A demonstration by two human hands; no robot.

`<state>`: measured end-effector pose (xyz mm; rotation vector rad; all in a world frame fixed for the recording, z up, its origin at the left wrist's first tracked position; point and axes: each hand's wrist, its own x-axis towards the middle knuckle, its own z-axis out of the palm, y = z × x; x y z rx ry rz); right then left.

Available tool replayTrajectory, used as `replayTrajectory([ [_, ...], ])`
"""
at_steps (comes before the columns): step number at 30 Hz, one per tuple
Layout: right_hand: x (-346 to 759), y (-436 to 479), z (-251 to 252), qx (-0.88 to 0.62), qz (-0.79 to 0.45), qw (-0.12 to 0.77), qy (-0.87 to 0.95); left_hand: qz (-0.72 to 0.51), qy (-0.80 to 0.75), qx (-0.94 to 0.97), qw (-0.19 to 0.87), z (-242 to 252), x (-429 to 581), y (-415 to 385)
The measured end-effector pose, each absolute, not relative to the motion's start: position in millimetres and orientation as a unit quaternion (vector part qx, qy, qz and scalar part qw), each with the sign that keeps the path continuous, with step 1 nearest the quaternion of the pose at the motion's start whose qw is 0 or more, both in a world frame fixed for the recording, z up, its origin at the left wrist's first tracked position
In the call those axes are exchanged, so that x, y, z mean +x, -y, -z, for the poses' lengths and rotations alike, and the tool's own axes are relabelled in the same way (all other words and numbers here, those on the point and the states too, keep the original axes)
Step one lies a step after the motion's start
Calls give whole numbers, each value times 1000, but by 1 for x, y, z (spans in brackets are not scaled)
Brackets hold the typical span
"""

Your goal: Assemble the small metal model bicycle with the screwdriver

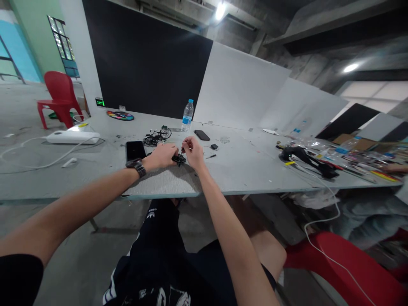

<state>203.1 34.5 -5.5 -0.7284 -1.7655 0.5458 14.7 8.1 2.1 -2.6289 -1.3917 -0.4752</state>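
Note:
On the table (236, 178), my left hand (163, 155) is closed on a small black model part (179, 159) with what looks like a little wheel, pressing it near the front edge. Fingers of my right hand (193, 152) are pinched together just above that part; a thin, small thing seems to be between them, too small to name. Behind my left hand stands a black miniature bicycle (157, 136). A black phone (135, 150) lies beside my left wrist. To the right of my right hand are a small black piece (214, 146) and a thin dark stick-like tool (211, 156).
A water bottle (187, 115) and a second phone (202, 135) are farther back. On the left lie a white power strip (72, 137), its cable and a white earbud (69, 162). A black strap-like object (309, 162) and clutter lie right, near another person's hand (393, 168).

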Motion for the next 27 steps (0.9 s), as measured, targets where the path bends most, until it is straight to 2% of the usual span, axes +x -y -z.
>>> replayTrajectory([
  [27, 211, -41, 4, -327, -218, 528, 752, 122, 465, -872, 90, -9, 19, 4],
])
